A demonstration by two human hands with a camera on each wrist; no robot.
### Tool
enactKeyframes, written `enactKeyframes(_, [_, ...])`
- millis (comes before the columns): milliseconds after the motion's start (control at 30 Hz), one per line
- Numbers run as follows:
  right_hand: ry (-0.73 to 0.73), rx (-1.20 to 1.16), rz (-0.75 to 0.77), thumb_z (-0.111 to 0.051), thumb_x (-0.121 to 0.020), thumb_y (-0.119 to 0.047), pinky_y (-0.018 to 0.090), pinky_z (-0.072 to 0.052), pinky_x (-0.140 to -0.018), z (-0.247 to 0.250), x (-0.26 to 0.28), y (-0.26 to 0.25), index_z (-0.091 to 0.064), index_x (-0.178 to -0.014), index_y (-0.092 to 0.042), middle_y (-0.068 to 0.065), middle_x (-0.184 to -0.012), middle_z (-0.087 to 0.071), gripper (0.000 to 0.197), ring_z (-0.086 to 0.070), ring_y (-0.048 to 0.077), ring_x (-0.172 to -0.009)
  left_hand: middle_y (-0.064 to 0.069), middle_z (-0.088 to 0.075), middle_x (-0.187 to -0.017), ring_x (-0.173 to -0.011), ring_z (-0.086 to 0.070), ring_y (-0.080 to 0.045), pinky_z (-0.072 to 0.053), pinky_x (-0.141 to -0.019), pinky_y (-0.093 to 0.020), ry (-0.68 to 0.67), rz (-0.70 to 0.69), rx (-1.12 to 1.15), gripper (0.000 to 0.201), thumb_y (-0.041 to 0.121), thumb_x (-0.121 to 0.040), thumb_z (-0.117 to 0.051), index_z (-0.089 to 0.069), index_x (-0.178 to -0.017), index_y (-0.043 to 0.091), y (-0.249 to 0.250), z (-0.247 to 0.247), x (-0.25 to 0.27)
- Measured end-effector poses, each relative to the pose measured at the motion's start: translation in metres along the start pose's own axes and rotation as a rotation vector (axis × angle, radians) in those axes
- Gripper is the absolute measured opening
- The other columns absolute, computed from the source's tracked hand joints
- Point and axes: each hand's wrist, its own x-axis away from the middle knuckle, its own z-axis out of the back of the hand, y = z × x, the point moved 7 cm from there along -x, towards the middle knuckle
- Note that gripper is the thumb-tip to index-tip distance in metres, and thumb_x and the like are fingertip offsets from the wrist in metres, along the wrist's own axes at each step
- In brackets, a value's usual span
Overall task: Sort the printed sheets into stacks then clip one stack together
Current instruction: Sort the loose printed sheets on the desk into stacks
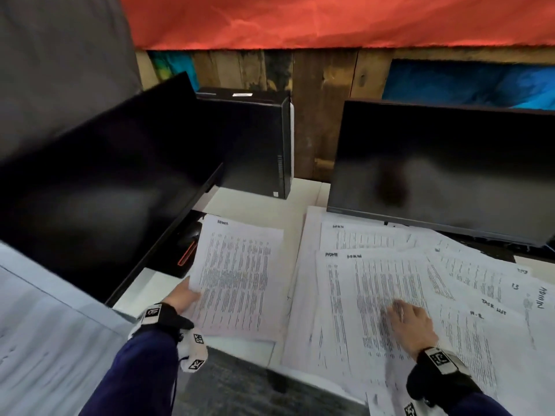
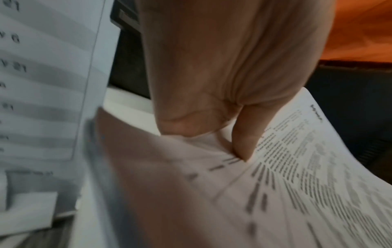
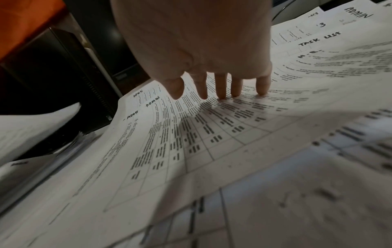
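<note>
My left hand (image 1: 184, 297) pinches the left edge of a printed sheet (image 1: 237, 274), holding it over the white desk left of centre. In the left wrist view the thumb (image 2: 244, 144) presses on top of that sheet (image 2: 297, 184). My right hand (image 1: 405, 318) rests with straight, spread fingers on a loose spread of printed sheets (image 1: 375, 295) on the right. In the right wrist view the fingertips (image 3: 221, 94) touch a table-printed page (image 3: 191, 134). Handwritten headings such as "ADMIN" (image 3: 358, 14) and "TASK LIST" (image 3: 318, 40) mark pages farther right. No clip is in view.
Two dark monitors stand close by, one (image 1: 99, 181) tilted at the left and one (image 1: 444, 172) behind the spread. A black computer tower (image 1: 258, 139) stands between them. More paper (image 1: 45, 340) lies at the near left. The desk edge (image 1: 315, 382) runs near my arms.
</note>
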Motion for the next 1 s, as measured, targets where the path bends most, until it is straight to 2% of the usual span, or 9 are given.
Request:
enactKeyframes(167, [-0.002,0.002,-0.028,-0.042,-0.095,-0.046,0.05,-0.025,-0.111,-0.001,0.004,-0.002,-0.039,-0.142,-0.026,0.011,-0.15,-0.03,0.051,-0.03,0.033,-0.136,-0.018,-0.059,-0.119,-0.114,-0.056,-0.033,-0.044,-0.091,-0.033,0.085,0.096,-0.219,0.036,-0.003,-0.086,-0.047,-0.055,-0.122,0.001,-0.002,0.015,-0.009])
enactKeyframes(267, [-0.002,-0.004,-0.035,-0.045,-0.095,-0.043,0.051,-0.026,-0.11,0.0,0.004,-0.003,-0.042,-0.14,-0.025,0.011,-0.148,-0.032,0.049,-0.032,0.033,-0.134,-0.021,-0.056,-0.126,-0.117,-0.053,-0.037,-0.042,-0.096,-0.036,0.158,0.208,-0.239,0.037,-0.002,-0.088,-0.045,-0.049,-0.124,-0.004,-0.001,0.016,-0.007])
enactKeyframes(367, [0.04,-0.059,-0.076,-0.049,-0.093,-0.038,0.052,-0.025,-0.108,0.007,0.001,0.004,-0.044,-0.137,-0.024,0.013,-0.146,-0.034,0.047,-0.033,0.035,-0.131,-0.022,-0.044,-0.131,-0.12,-0.044,-0.039,-0.037,-0.101,-0.047,0.354,0.308,-0.275,0.049,0.007,-0.086,-0.052,-0.034,-0.132,0.007,0.017,0.008,0.006])
enactKeyframes(467, [0.077,-0.085,-0.201,-0.05,-0.092,-0.034,0.055,-0.025,-0.108,0.019,-0.001,0.029,-0.04,-0.139,-0.02,0.016,-0.146,-0.032,0.051,-0.031,0.037,-0.132,-0.016,-0.039,-0.132,-0.12,-0.042,-0.033,-0.038,-0.097,-0.047,0.513,0.146,-0.473,0.055,0.014,-0.085,-0.057,-0.034,-0.135,0.016,0.074,-0.025,0.028])
enactKeyframes(600, [0.082,-0.118,-0.364,-0.055,-0.086,-0.028,0.054,-0.025,-0.112,0.027,-0.011,0.062,-0.034,-0.143,-0.011,0.021,-0.146,-0.031,0.063,-0.029,0.04,-0.133,-0.012,-0.046,-0.128,-0.11,-0.052,-0.025,-0.046,-0.096,-0.038,0.192,-0.229,-0.252,0.035,0.013,-0.091,-0.051,-0.047,-0.126,0.014,0.127,-0.136,0.033])
enactKeyframes(733, [0.065,-0.286,-0.481,-0.065,-0.083,-0.027,0.047,-0.033,-0.106,0.031,-0.009,0.066,-0.034,-0.141,-0.008,0.026,-0.141,-0.034,0.068,-0.038,0.042,-0.127,-0.005,-0.048,-0.133,-0.119,-0.052,-0.026,-0.049,-0.096,-0.038,-0.206,0.021,-0.048,0.062,0.03,-0.074,-0.059,-0.043,-0.132,0.012,0.101,-0.241,0.002])
enactKeyframes(833, [0.005,-0.43,-0.398,-0.066,-0.084,-0.021,0.044,-0.043,-0.1,0.02,-0.009,0.047,-0.033,-0.138,-0.001,0.024,-0.134,-0.047,0.066,-0.05,0.04,-0.119,-0.01,-0.061,-0.124,-0.109,-0.061,-0.026,-0.053,-0.091,-0.044,-0.249,0.15,0.026,0.089,0.039,-0.039,-0.057,-0.054,-0.121,0.006,0.055,-0.284,-0.06])
enactKeyframes(900, [-0.041,-0.419,-0.305,-0.067,-0.083,-0.027,0.044,-0.043,-0.1,0.006,-0.009,0.031,-0.04,-0.135,-0.003,0.019,-0.128,-0.052,0.063,-0.051,0.035,-0.116,-0.01,-0.066,-0.107,-0.098,-0.064,-0.027,-0.054,-0.09,-0.045,-0.246,0.193,0.079,0.077,0.036,-0.04,-0.063,-0.058,-0.108,0.001,0.062,-0.28,-0.048])
enactKeyframes(1000, [-0.091,-0.355,-0.171,-0.069,-0.082,-0.038,0.045,-0.038,-0.105,-0.005,-0.004,0.007,-0.048,-0.129,-0.012,0.015,-0.127,-0.05,0.058,-0.046,0.032,-0.119,-0.014,-0.053,-0.127,-0.119,-0.052,-0.03,-0.044,-0.101,-0.035,-0.258,0.197,0.103,0.077,0.034,-0.07,-0.074,-0.041,-0.133,0.004,0.099,-0.257,0.007])
